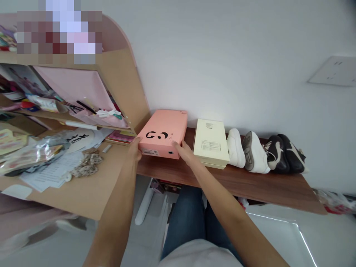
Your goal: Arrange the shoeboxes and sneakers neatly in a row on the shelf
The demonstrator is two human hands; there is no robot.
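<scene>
A pink shoebox point(158, 128) with a black logo is at the left end of the brown wooden shelf point(236, 181), close to the desk hutch. My left hand point(135, 148) grips its near left corner. On the near right corner my right hand point(183, 151) holds it, thumb on the lid. Its near end overhangs toward me; I cannot tell whether its underside rests on the shelf. To its right lies a cream shoebox point(211, 139), apart from it. Beyond that stand white sneakers point(236, 148) and black sneakers point(283, 154).
At left, a desk point(111, 174) carries papers, plastic bags and a patterned scrunchie point(87, 163). Its hutch side panel point(122, 85) rises beside the pink box. A white roll point(144, 204) leans below the shelf. A wall socket point(333, 70) is at the upper right.
</scene>
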